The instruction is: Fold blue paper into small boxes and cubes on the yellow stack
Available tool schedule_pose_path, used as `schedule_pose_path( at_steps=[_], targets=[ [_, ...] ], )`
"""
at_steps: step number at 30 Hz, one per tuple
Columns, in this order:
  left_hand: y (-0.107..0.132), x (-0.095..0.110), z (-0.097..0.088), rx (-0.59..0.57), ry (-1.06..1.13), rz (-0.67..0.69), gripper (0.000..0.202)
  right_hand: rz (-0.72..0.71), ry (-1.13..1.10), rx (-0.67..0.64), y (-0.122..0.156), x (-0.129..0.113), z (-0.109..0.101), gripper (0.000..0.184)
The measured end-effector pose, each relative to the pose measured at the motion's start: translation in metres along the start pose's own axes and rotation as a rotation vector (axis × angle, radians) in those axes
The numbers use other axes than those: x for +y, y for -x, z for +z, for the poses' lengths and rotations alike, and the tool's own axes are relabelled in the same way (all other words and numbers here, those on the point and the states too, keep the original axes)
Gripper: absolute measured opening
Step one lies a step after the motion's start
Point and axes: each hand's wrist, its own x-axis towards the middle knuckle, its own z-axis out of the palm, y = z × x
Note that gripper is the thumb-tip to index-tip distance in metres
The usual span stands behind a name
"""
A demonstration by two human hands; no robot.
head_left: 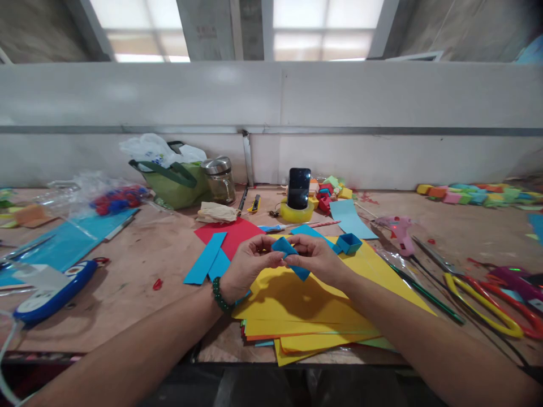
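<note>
Both hands meet over a stack of yellow paper sheets [305,305] at the table's front middle. A folded strip of blue paper [291,257] is pinched between them. My left hand [248,265], with a green bead bracelet on its wrist, grips the strip's left end with closed fingers. My right hand [318,257] grips its right end, fingers pressed together. A small folded blue paper box [348,243] sits on the yellow sheets just right of my right hand. Flat blue paper strips [207,260] lie left of my left hand, beside a red sheet [235,233].
A phone [298,188] stands upright in a yellow tape roll behind the hands, with colourful paper boxes [333,193] beside it. Scissors [487,299] and a pink glue gun [401,232] lie right. A green bag [176,181], a jar [219,180] and a blue stapler-like tool [53,291] sit left.
</note>
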Motion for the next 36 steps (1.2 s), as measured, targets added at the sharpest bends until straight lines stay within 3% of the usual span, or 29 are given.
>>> schedule_pose_path(
  at_steps=[17,36],
  targets=[
    [0.0036,0.0000,0.0023,0.074,-0.150,0.112,0.017,0.015,0.084,0.001,0.0005,-0.0018,-0.0034,0.042],
    [0.0061,-0.0012,0.0039,0.065,-0.164,0.150,0.019,-0.039,0.073,-0.037,0.0013,-0.0045,-0.0015,0.036]
  ],
)
